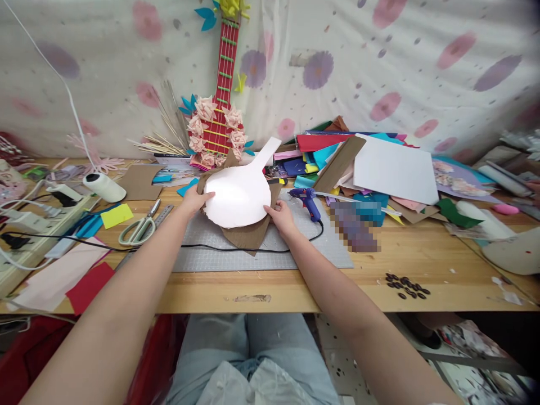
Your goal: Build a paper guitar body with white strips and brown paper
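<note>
Between both hands is a white cutout with a rounded body and a narrow neck slanting up to the right. My left hand grips its left edge, thumb on the white face. On the right edge, my right hand pinches the rim between thumb and fingers. Behind and under the white piece lies a brown cardboard shape with pointed edges; whether the two are joined cannot be made out. Both are over a grey cutting mat. A blue glue gun rests just right of my right hand.
A black cord crosses the mat. Scissors and a metal ruler lie left. A red paper guitar with pink flowers leans at the back. Coloured sheets and a white board pile up right; dark beads sit near the front edge.
</note>
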Action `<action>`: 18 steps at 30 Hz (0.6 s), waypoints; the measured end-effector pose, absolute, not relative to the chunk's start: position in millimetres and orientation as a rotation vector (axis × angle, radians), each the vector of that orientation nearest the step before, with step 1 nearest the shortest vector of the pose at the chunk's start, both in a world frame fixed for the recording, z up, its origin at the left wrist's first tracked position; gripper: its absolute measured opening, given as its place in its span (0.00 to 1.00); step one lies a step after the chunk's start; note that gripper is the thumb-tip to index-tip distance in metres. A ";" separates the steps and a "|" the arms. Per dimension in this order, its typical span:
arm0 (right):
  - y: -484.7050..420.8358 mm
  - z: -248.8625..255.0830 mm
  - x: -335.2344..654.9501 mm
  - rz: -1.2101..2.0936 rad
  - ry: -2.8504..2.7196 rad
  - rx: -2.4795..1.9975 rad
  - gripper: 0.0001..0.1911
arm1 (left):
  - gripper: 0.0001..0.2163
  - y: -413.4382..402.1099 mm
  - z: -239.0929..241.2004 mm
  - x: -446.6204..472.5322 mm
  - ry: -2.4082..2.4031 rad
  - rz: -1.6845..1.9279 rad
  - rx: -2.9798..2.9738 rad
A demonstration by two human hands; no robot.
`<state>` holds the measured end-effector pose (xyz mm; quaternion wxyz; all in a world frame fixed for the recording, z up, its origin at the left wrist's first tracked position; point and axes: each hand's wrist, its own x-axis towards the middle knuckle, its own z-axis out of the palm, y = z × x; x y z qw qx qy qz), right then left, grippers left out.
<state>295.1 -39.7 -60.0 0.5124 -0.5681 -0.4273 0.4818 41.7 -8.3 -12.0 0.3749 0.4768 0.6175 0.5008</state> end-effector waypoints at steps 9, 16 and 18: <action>-48.5 -56.0 300.5 0.768 -1.340 -1.575 0.22 | 0.27 0.7 -28.1 43.8 1.380 1.535 1.289; -51.9 -53.1 297.3 0.610 -1.475 -1.578 0.20 | 0.03 -10.6 -31.5 22.1 1.808 1.896 1.190; -51.9 -53.7 296.8 0.614 -1.488 -1.571 0.18 | 0.06 -19.4 -25.5 4.4 1.952 1.863 1.215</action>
